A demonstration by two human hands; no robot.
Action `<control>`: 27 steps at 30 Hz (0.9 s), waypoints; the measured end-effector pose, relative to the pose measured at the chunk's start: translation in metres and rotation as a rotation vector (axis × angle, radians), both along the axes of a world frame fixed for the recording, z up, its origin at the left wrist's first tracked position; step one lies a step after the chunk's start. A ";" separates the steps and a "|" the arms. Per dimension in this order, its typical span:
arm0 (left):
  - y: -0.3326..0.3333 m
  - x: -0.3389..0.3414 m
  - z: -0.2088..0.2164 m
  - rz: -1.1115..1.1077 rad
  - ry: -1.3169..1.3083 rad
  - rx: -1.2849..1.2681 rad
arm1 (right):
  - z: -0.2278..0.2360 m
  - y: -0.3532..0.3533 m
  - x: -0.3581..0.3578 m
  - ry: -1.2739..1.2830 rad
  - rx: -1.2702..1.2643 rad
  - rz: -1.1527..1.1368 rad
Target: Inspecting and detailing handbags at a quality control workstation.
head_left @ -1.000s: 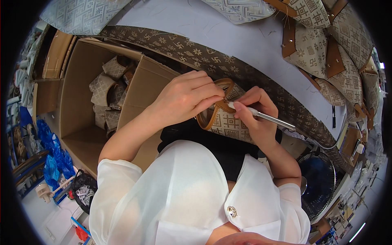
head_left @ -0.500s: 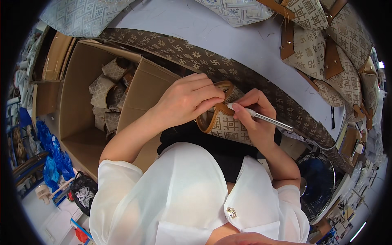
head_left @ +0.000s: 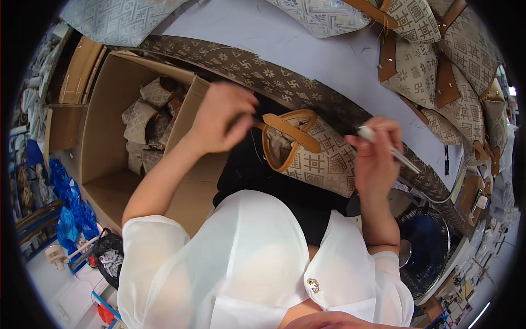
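On my lap, over black cloth, lies a beige patterned bag (head_left: 329, 159) with tan trim, its mouth toward the left. A tan leather strap (head_left: 296, 133) crosses that mouth. My left hand (head_left: 222, 118) is raised left of the bag, apart from it, with blurred fingers curled inward. A thin line like thread shows just below its fingertips, but what they pinch is unclear. Right of the bag, my right hand (head_left: 378, 156) grips a slim silver pen-shaped tool (head_left: 405, 160) with a white end, held clear of the bag.
An open cardboard box (head_left: 112, 109) at the left holds several similar beige pieces (head_left: 145, 123). Ahead is a white-topped table (head_left: 241, 27) with a brown patterned cloth edge. More patterned bag parts (head_left: 460, 60) with tan straps lie at its right. A dark fan (head_left: 424, 247) stands at lower right.
Both hands have come away from the bag's mouth, the left going left and the right going right with the silver tool. The strap and opening are now uncovered.
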State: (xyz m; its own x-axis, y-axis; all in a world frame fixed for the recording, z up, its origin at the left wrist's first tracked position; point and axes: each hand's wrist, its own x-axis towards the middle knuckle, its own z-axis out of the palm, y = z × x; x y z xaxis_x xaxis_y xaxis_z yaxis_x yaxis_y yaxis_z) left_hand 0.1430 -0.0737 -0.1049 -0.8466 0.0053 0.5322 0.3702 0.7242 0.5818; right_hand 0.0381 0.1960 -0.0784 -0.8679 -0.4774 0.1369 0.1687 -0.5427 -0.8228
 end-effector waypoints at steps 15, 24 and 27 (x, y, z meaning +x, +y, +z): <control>0.065 -0.018 0.088 -0.375 -0.687 0.420 | 0.117 0.063 0.010 0.197 -0.444 0.146; 0.059 -0.011 0.035 -0.237 -0.956 0.700 | 0.020 -0.003 0.038 -0.017 0.088 0.332; 0.044 -0.003 0.057 -0.260 -0.694 0.338 | 0.011 -0.008 0.035 -0.077 0.146 0.316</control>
